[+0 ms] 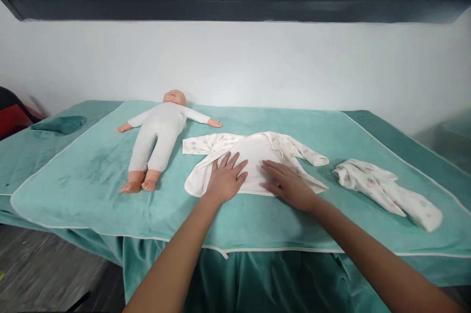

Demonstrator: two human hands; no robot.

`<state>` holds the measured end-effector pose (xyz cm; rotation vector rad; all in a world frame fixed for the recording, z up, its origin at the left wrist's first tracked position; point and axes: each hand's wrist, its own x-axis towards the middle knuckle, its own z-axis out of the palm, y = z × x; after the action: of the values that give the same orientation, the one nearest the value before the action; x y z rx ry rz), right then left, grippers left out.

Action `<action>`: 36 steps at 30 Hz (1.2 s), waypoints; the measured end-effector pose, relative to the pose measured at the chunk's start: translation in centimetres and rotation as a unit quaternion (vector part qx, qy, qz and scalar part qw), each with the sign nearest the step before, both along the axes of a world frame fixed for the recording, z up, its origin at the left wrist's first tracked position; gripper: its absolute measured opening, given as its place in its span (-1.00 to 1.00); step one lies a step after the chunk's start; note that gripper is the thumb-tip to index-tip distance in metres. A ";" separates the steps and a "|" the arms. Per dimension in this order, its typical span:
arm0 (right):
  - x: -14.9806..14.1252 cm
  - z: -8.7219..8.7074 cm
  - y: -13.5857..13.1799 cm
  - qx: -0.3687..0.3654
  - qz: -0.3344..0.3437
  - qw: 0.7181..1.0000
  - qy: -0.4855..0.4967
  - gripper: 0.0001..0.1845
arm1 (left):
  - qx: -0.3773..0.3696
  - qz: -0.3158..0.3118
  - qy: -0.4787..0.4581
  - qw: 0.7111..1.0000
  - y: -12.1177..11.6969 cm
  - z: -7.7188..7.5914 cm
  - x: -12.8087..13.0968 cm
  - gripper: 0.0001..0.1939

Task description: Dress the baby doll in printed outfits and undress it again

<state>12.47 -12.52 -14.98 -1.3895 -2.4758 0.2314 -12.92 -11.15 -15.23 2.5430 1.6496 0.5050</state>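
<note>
A white printed baby shirt (257,175) lies spread open on the bed, its sleeves stretched out to both sides and its plain inner side facing up. My left hand (225,178) rests flat on the left half of it, fingers spread. Over the right half is my right hand (289,183), fingers stretched out and slightly blurred; whether it presses on the cloth I cannot tell. To the left, a baby doll (160,126) in a white bodysuit lies on its back with arms out and feet bare. Crumpled printed baby pants (386,193) lie to the right.
A light green mat (91,195) with white piping covers the darker green bed cover (235,278). A small green pillow (59,125) and a red and black object (13,114) are at the far left. Behind the bed stand a white wall (235,63) and a dark window frame (221,4).
</note>
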 end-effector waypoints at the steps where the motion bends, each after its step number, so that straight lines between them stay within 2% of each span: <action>1: 1.0 0.0 -1.3 0.010 -0.003 1.000 -0.001 -0.32 | -0.003 0.002 0.000 1.000 0.0 0.1 0.0 -0.53; 4: 4.1 -0.1 -4.3 0.041 -0.017 0.999 -0.014 -0.43 | -0.014 0.004 0.000 1.000 0.0 0.2 0.0 -0.52; 8: 6.7 0.1 -5.5 0.080 -0.022 0.996 -0.042 -0.70 | -0.013 0.002 -0.004 1.000 0.0 0.4 0.0 -0.53; 15: 7.4 2.8 -5.2 0.140 0.068 0.980 -0.124 -0.70 | -0.016 -0.005 -0.008 1.000 0.1 0.3 -0.1 -0.51; 17: 7.6 3.0 -5.5 0.133 0.077 0.981 -0.122 -0.74 | -0.018 -0.007 -0.009 1.000 0.1 0.3 -0.1 -0.50; 20: 8.1 2.7 -5.5 0.080 0.076 0.990 -0.084 -0.78 | -0.017 -0.004 -0.011 1.000 0.1 0.4 -0.1 -0.51; 21: 8.4 2.5 -5.2 0.063 0.055 0.995 -0.058 -0.78 | -0.015 -0.003 -0.012 1.000 0.1 0.4 -0.1 -0.51; 23: 8.9 2.2 -4.4 0.052 -0.036 0.998 -0.002 -0.74 | -0.014 -0.002 -0.012 1.000 0.1 0.4 0.0 -0.52; 25: 9.4 2.0 -3.0 0.083 -0.160 0.983 0.025 -0.65 | -0.011 -0.002 -0.013 1.000 0.1 0.4 0.0 -0.52; 27: 10.0 2.0 -1.3 0.122 -0.242 0.962 -0.008 -0.53 | -0.007 -0.001 -0.015 1.000 0.1 0.4 0.0 -0.53; 29: 10.6 2.0 0.4 0.118 -0.262 0.956 -0.068 -0.46 | -0.001 0.001 -0.016 1.000 0.1 0.3 -0.1 -0.53; 32: 11.6 2.3 2.7 0.049 -0.272 0.956 -0.096 -0.55 | -0.001 0.000 -0.017 1.000 0.2 0.2 -0.1 -0.53; 34: 12.6 2.5 4.2 0.012 -0.305 0.951 -0.044 -0.58 | -0.003 -0.001 -0.017 1.000 0.2 0.1 -0.1 -0.53; 36: 13.9 2.6 5.9 0.001 -0.358 0.932 0.051 -0.59 | -0.001 -0.001 -0.018 1.000 0.2 0.0 -0.1 -0.53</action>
<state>26.39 -6.66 -12.36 -2.0965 -1.7294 0.1301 -13.02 -10.90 -15.22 2.5189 1.6342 0.5445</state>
